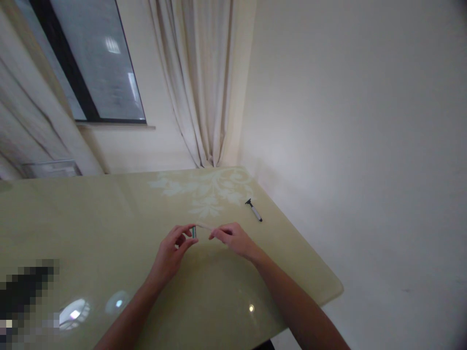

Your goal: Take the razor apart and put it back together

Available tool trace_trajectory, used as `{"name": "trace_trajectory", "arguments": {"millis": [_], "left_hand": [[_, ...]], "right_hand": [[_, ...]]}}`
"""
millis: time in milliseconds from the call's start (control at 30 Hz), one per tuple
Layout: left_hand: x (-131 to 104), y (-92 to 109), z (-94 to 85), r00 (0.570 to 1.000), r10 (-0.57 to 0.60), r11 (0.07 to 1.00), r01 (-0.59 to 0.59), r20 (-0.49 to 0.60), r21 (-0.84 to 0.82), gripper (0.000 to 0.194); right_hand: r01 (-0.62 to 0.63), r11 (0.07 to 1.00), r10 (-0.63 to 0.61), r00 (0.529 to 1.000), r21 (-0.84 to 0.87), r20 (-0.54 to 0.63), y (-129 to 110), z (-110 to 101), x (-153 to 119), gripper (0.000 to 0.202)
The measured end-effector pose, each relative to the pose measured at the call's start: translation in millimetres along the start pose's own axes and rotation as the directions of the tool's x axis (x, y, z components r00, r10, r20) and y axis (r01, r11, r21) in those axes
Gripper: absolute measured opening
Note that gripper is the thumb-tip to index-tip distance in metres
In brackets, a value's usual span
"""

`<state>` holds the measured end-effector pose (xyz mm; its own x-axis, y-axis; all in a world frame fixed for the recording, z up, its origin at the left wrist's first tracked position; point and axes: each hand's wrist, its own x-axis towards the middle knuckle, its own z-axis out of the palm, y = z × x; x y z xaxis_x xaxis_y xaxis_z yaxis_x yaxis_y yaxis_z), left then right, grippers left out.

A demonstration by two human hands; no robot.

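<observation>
My left hand pinches a small flat razor cartridge by its ends, between thumb and fingertips. It stands upright and shows a green strip and dark edges. In my right hand is a thin pale stick, gripped with the fingers closed. Its far end reaches the top of the cartridge; whether they touch I cannot tell. Both hands are just above the table. Beyond my right hand a razor handle, grey and black, lies on the tabletop, its black head end pointing away from me.
The glossy pale green table carries a white floral pattern and light reflections. Its right edge runs beside a plain wall. Curtains and a dark-framed window are behind it. A pixelated dark patch covers the lower left.
</observation>
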<state>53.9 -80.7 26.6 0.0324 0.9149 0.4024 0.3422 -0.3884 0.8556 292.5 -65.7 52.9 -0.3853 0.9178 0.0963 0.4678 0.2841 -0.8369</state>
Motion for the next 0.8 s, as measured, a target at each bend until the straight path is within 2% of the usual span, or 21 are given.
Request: {"name": "trace_trajectory", "arguments": {"millis": [33,133,267,367,467,600,700,800], "left_hand": [[0.0,0.4,-0.1,1.000,-0.003,1.000,0.003,-0.005,0.000,0.034],[-0.4,0.7,0.7,1.000,0.001,1.000,-0.001,-0.003,-0.004,0.034],[-0.8,-2.5,2.9,1.000,0.014,1.000,-0.014,0.012,-0.018,0.034],[-0.5,-4.3,3.2,1.000,0.024,1.000,-0.024,0.014,-0.018,0.032],[-0.7,-3.4,3.2,0.999,0.036,0.999,-0.036,0.001,-0.011,0.033],[-1.1,-1.8,4.0,0.999,0.052,0.999,-0.052,0.008,-0.014,0.032],[-1.2,-3.6,4.6,0.998,0.056,0.998,-0.056,0.007,-0.008,0.033],[-1.2,-6.7,5.3,0.999,0.052,0.999,-0.052,0.016,-0.007,0.032]], "right_hand": [[0.006,1.000,-0.006,1.000,-0.003,0.024,0.4,-1.1,0.0,0.046],[0.013,0.998,-0.016,0.999,-0.055,-0.040,-0.6,-3.9,-0.6,0.046],[0.022,0.999,-0.021,0.999,-0.027,0.045,-3.0,-3.2,-1.7,0.048],[0.016,0.998,-0.019,0.999,-0.066,-0.045,-2.1,-2.3,-2.0,0.047],[0.010,1.000,-0.011,0.997,0.012,0.072,0.1,-3.3,-1.9,0.045],[-0.005,1.000,0.005,1.000,-0.019,-0.027,1.6,-3.8,-1.6,0.046],[-0.011,1.000,0.008,0.996,0.027,0.085,2.1,-2.2,-1.6,0.044],[-0.016,0.999,0.016,1.000,-0.048,0.009,2.9,-0.4,-0.9,0.043]]}}
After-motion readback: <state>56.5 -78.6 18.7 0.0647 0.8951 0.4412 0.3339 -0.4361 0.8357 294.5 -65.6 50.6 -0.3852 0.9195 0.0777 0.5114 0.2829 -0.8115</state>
